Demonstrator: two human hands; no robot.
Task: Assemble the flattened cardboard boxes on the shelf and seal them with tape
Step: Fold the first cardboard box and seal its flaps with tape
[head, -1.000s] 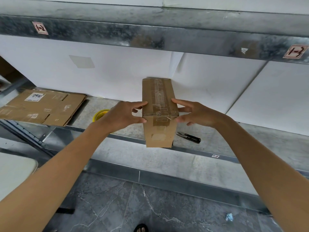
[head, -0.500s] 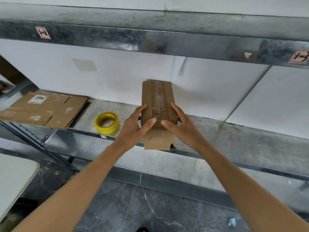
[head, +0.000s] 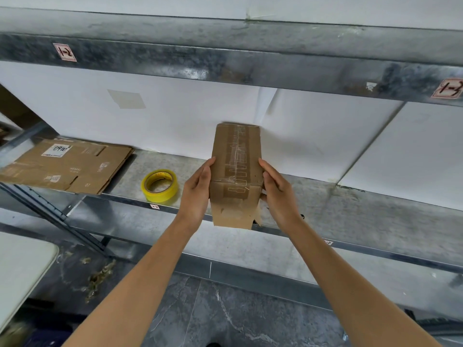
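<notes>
Our box (head: pixel 235 171), narrow, with clear tape down its top seam and over a ragged near face, stands at the near edge of the shelf (head: pixel 350 211); half a second ago our fingers lay across its top, now they have slid to its sides. Our left hand (head: pixel 196 194) and right hand (head: pixel 276 196) press it flat-fingered between them, so we judge this seal smoothed; the tape roll (head: pixel 159 186) and flattened cardboard (head: pixel 67 166) wait to the left
</notes>
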